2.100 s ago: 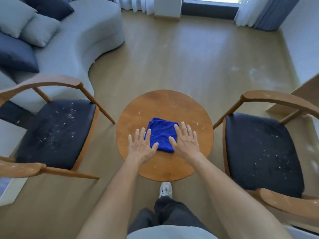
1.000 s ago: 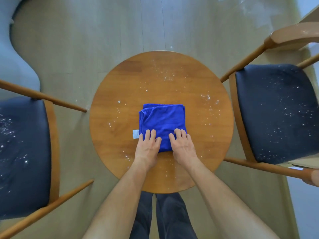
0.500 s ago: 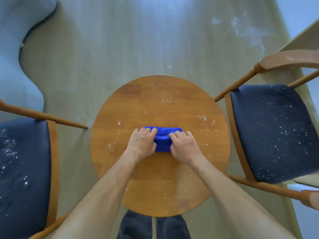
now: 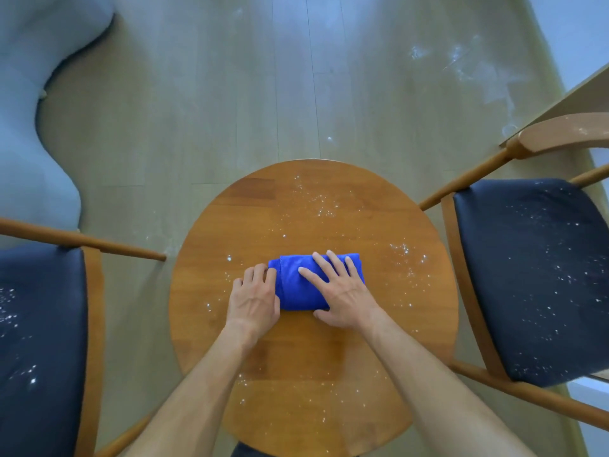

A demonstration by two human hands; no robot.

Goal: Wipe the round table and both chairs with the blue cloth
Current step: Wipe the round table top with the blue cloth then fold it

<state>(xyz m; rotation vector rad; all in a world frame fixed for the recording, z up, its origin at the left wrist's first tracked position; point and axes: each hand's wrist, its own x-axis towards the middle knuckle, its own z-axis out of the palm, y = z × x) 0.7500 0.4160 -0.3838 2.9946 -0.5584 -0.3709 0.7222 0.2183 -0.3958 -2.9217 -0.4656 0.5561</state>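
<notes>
The blue cloth (image 4: 294, 293) lies folded into a short thick band in the middle of the round wooden table (image 4: 313, 364). White crumbs speckle the tabletop. My right hand (image 4: 342, 295) presses flat on top of the cloth with fingers spread and the thumb at its near edge. My left hand (image 4: 253, 298) has its fingers curled against the cloth's left end. Two wooden chairs with dark seats flank the table, one to the left (image 4: 39, 341) and one to the right (image 4: 540, 275). Both seats are dotted with white specks.
A grey curved sofa (image 4: 29, 94) fills the far left. White dust smears mark the wooden floor (image 4: 474, 70) at the far right. A light wooden panel edge (image 4: 560, 107) stands behind the right chair. My dark trousers show at the table's near edge.
The cloth went from a flat square to a narrower folded band. My right hand has opened flat on top of it and my left hand has shifted to its left end.
</notes>
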